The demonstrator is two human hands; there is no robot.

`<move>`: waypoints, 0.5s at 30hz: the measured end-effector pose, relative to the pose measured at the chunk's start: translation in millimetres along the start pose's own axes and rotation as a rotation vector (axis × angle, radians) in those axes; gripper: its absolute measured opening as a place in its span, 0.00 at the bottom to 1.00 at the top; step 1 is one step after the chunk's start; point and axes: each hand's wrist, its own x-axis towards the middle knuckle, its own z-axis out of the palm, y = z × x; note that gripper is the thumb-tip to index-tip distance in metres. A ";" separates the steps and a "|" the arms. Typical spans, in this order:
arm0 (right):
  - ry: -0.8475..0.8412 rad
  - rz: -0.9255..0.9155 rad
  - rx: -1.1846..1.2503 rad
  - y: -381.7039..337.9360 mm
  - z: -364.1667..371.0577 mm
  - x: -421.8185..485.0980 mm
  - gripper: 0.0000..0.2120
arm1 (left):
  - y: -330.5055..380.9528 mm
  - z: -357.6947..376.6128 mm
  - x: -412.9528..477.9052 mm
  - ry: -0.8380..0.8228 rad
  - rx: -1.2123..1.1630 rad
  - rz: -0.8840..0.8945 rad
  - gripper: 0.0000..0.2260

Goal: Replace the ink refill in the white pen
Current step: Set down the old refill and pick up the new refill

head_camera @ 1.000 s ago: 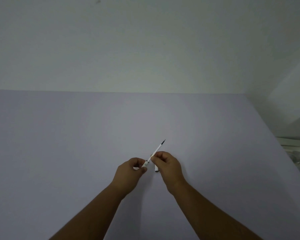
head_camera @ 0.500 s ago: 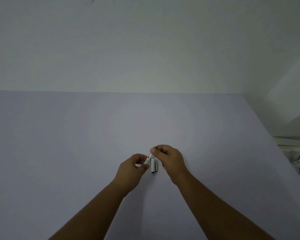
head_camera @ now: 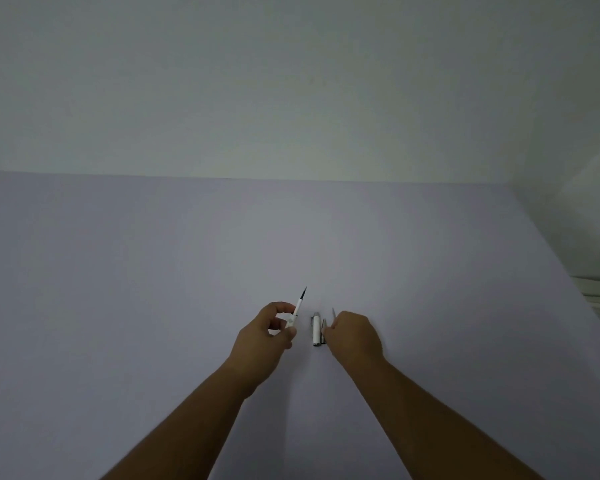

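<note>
Two hands mid-table, left hand (head_camera: 264,344) grip pinching refill (head_camera: 297,311), right hand (head_camera: 354,336) grip unclear, beside pen barrel (head_camera: 316,329).

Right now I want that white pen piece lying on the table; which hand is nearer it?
Right. The right hand sits against the white pen piece; the left hand is apart, holding the refill.

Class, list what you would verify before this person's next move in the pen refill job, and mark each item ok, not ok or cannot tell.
1. Left hand grips the pen part with refill: ok.
2. Refill tip points up and away, unobstructed: ok.
3. White barrel piece lies on the table within reach: ok.
4. Right hand has hold of a thin piece: cannot tell.
5. Which refill is the new one: cannot tell.
</note>
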 end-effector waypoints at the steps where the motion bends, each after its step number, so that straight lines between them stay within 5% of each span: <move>1: 0.002 0.003 -0.001 -0.3 0.3 0.1 0.15 | -0.3 -0.4 0.4 0.000 -0.001 -0.002 0.11; 15: 0.042 0.049 0.220 -13.4 -14.0 -5.4 0.14 | -0.7 -4.1 -2.3 -0.024 0.010 -0.008 0.12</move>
